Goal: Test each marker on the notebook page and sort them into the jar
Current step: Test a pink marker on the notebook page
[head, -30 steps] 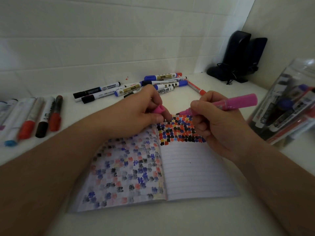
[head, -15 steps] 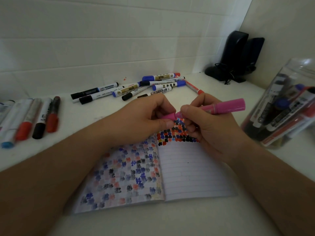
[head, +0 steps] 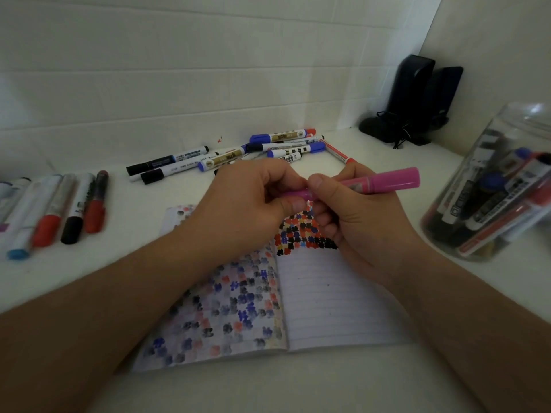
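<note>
At the far left of the white bench [head: 298, 383] we see a row of markers [head: 59, 210] lying side by side, their red, black and blue caps toward us. Further back, near the tiled wall, a loose pile of markers [head: 268, 149] with black, blue and red caps lies scattered, well apart from that row.

In the middle lies the open notebook [head: 328, 308]. Its left page shows faded blots of blue, black and red; its right page is lined, with a dense patch of black, red and blue marks at the top.

Above that patch our left hand [head: 247, 210] has its fingers curled tight around the pink cap [head: 298, 193], which meets the front end of the pink marker [head: 384, 181]. We cannot tell whether the cap is fully seated. Our right hand [head: 357, 222] grips the marker's barrel, thumb and fingers clamped on it, the rear end pointing right and slightly up, clear of the page.

At the far right stands the clear jar [head: 492, 189], tilted in the wide view, holding several markers. Behind it, in the corner, stand two dark speakers [head: 417, 96] with a tangled cord.
</note>
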A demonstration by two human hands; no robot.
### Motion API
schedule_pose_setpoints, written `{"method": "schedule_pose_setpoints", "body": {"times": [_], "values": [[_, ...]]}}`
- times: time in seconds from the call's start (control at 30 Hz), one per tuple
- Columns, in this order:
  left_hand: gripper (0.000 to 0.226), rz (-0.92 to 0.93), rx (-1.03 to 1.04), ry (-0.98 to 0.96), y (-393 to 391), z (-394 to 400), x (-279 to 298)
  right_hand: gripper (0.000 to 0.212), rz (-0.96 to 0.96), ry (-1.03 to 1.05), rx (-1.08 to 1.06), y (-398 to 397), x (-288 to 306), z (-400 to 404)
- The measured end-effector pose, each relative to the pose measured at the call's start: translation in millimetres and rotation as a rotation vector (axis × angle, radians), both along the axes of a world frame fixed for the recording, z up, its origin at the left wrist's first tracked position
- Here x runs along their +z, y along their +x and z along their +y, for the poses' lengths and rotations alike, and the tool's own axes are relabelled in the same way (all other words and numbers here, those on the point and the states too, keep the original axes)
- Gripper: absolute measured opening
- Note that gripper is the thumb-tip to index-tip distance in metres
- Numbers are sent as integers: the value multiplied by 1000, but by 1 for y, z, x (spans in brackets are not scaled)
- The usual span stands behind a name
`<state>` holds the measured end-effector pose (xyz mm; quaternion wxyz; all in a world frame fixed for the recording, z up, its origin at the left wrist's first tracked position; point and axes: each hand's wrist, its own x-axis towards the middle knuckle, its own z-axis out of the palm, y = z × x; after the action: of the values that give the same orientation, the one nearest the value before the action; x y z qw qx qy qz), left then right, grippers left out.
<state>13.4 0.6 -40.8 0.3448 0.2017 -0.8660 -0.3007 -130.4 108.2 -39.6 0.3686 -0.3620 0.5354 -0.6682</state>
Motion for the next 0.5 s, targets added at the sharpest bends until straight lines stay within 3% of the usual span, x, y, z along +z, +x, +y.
{"method": "schedule_pose_setpoints", "body": {"times": [0.1, 0.2, 0.37, 0.5], "values": [[16, -2, 52, -109, 1, 4, 0, 23, -62, 21, 31, 3, 2, -1], [17, -23, 54, -77, 0, 3, 1, 22, -86, 38, 34, 2, 3, 1], [7, -82, 5, -44, -1, 5, 7, 28, 90, 18, 3, 3, 0, -2], [17, -167, 56, -33, 10, -1, 23, 33, 151, 4, 43, 12, 0, -5]]}}
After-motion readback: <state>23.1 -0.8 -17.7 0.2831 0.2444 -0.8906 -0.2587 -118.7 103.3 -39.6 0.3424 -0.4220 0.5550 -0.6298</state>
